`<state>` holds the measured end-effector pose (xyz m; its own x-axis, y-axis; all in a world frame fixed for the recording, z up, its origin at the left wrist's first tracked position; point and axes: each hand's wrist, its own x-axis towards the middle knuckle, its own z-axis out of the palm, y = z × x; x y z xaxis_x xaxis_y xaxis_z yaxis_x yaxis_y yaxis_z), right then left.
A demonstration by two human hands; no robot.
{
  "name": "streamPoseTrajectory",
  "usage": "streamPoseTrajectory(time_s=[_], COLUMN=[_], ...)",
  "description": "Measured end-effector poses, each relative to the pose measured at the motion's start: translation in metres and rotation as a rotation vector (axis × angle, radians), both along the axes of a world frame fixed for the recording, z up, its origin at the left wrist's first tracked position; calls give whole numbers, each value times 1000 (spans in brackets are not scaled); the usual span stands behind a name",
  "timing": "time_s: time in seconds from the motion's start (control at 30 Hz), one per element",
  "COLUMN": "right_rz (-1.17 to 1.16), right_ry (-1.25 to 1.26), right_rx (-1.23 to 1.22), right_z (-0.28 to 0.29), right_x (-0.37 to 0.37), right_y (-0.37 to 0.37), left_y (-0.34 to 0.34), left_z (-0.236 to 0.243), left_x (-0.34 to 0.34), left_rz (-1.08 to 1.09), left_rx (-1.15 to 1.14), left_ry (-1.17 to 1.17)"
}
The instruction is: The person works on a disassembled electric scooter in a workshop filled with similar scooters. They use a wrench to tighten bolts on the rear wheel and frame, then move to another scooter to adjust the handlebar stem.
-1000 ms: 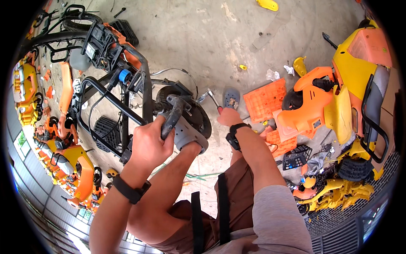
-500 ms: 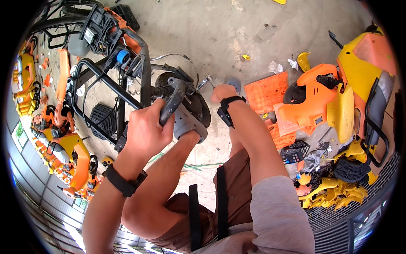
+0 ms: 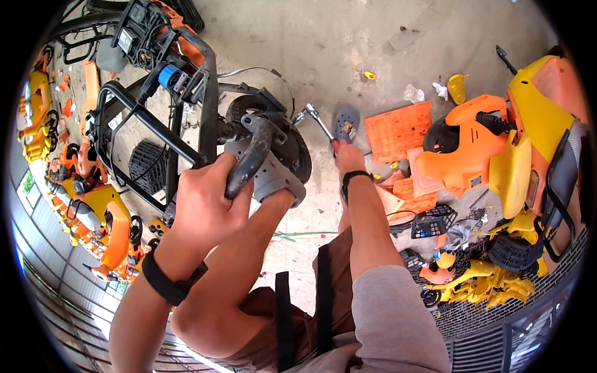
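My left hand (image 3: 208, 202) is wrapped round a curved black metal tube (image 3: 249, 158) on a stripped vehicle frame (image 3: 163, 130). Closed on the red grip of a ratchet wrench (image 3: 322, 124) is my right hand (image 3: 350, 159). The wrench's shiny head reaches toward the axle side of a black wheel (image 3: 302, 158); whether it sits on a fastener is too small to tell. My left foot, in a grey clog (image 3: 277, 180), is up against the wheel. The other grey clog (image 3: 346, 119) stands on the floor just beyond my right hand.
Orange panels (image 3: 398, 132) and an orange and yellow vehicle body (image 3: 528, 99) lie to the right. Below them are yellow scraps (image 3: 479, 283) and a black crate (image 3: 435, 221). A cable (image 3: 273, 71) loops beside the wheel. More orange and yellow vehicles (image 3: 115, 230) line the left side.
My right hand has moved right and nearer to me, swinging the wrench handle out so its red grip and shaft show. The left hand keeps hold of the tube.
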<state>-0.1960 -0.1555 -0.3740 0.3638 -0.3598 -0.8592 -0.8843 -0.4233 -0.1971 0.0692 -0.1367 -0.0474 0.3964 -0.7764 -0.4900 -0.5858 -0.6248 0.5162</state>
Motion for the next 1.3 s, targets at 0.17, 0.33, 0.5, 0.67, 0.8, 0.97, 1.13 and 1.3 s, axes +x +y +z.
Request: streamPoseTrajectory(time_s=[0.17, 0.33, 0.5, 0.67, 0.8, 0.97, 1.13, 1.3], right_rz=[-70, -321, -666, -873, -619, -519, -470, -481], right_ry=[-3, 30, -43, 155, 184, 252, 287, 194], right_rx=[89, 163, 292, 540, 321, 215, 214, 91], right_z=[-14, -7, -20, 3, 5, -13, -4, 6], right_x=[-9, -8, -15, 2, 7, -3, 1, 7], right_y=[5, 12, 14, 3, 4, 15, 14, 22], left_y=[-6, -4, 0, 7, 1, 5, 9, 17], left_z=[-3, -3, -6, -4, -2, -2, -3, -6], left_x=[0, -1, 0, 2, 2, 3, 5, 5], left_rz=[-31, -22, -2, -33, -13, -24, -57, -66], left_rx=[6, 6, 9, -33, -66, -69, -30, -68], left_ry=[-17, -11, 9, -25, 48, 45, 38, 7])
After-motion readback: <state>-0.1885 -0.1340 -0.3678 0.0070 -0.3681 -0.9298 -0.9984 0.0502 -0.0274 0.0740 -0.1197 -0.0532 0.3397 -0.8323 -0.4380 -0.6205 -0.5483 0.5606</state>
